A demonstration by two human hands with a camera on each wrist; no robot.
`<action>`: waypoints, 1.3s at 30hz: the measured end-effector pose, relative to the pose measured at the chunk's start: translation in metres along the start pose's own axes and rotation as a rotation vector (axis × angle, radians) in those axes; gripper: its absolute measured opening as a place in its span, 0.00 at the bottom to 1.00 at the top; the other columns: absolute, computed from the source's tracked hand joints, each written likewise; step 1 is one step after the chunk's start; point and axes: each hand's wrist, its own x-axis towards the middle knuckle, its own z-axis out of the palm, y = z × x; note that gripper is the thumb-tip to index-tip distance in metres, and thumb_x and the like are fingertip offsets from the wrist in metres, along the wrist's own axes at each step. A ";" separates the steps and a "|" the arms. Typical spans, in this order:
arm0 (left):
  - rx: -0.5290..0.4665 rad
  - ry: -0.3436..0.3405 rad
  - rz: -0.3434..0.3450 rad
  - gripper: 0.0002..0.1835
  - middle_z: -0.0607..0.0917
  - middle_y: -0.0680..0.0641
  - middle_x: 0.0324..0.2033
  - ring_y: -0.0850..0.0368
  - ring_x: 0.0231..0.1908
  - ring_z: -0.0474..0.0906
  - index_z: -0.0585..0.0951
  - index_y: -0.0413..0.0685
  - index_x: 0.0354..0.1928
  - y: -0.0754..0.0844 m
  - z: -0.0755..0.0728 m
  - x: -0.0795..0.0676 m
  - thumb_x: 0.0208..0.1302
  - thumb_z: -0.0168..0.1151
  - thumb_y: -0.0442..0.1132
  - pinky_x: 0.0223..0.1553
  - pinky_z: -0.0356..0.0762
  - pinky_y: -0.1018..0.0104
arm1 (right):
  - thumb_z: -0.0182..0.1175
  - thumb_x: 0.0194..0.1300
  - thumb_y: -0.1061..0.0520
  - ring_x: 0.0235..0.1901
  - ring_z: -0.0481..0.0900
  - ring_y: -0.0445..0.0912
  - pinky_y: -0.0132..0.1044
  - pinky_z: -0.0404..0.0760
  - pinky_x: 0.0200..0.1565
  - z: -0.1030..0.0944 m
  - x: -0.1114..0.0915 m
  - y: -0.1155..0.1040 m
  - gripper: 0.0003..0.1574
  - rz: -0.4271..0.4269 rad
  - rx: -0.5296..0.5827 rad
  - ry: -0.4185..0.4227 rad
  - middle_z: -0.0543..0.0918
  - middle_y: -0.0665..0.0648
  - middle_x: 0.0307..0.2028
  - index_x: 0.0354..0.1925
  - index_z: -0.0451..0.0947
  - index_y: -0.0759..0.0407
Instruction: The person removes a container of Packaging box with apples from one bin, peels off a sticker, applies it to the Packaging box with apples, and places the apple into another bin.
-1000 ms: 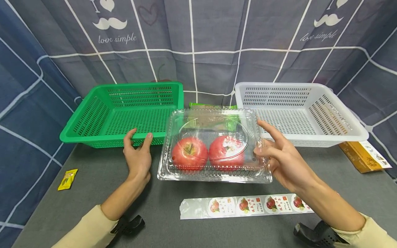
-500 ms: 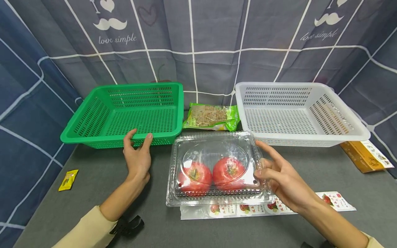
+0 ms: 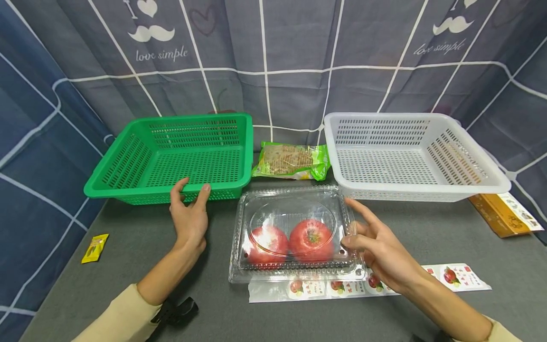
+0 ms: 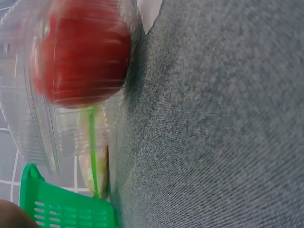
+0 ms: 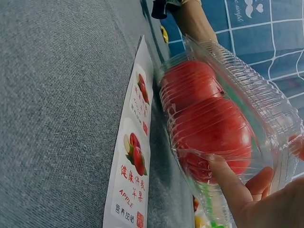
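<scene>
A clear plastic clamshell box [image 3: 295, 202] with two red apples [image 3: 311, 240] inside is in the middle of the head view. My right hand [image 3: 380, 251] grips its right side, thumb on the near face; the right wrist view shows the thumb [image 5: 228, 183] against the clear wall. Beneath the box's near edge lies a strip of apple stickers [image 3: 453, 277], partly covered. My left hand [image 3: 190, 218] is at the front of the green basket [image 3: 171, 192], fingers parted and holding nothing; whether it touches the rim, I cannot tell. In the left wrist view an apple [image 4: 85, 57] shows through the box.
A white basket [image 3: 419, 190] stands at the back right. Between the baskets lies a green-and-clear food packet [image 3: 290, 161]. A small yellow sachet [image 3: 95, 248] is at the left, and a brown box [image 3: 500, 218] at the right. A grey checked curtain hangs behind.
The box in my right hand has come down and nearer, then slid slightly left, uncovering the food packet and overlapping the sticker strip. My left hand has stayed in place.
</scene>
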 end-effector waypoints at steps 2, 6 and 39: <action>0.001 -0.002 0.002 0.33 0.55 0.45 0.57 0.49 0.59 0.67 0.62 0.57 0.71 0.000 0.000 0.000 0.69 0.62 0.51 0.55 0.68 0.55 | 0.57 0.65 0.69 0.31 0.70 0.40 0.32 0.71 0.37 0.000 0.003 0.001 0.54 0.011 -0.002 0.018 0.70 0.48 0.29 0.78 0.42 0.48; 0.006 -0.007 0.006 0.33 0.55 0.45 0.57 0.48 0.59 0.67 0.61 0.56 0.71 0.000 -0.001 0.000 0.69 0.62 0.51 0.55 0.68 0.55 | 0.56 0.65 0.69 0.36 0.72 0.41 0.43 0.66 0.51 -0.003 0.010 0.003 0.55 0.039 0.028 0.047 0.71 0.48 0.29 0.79 0.40 0.47; -0.044 -0.094 0.018 0.33 0.50 0.45 0.69 0.48 0.68 0.58 0.58 0.66 0.74 -0.001 -0.009 -0.004 0.72 0.58 0.47 0.64 0.60 0.51 | 0.56 0.74 0.49 0.46 0.71 0.54 0.45 0.75 0.42 -0.018 0.033 -0.002 0.42 0.096 -0.461 0.125 0.74 0.65 0.48 0.77 0.49 0.52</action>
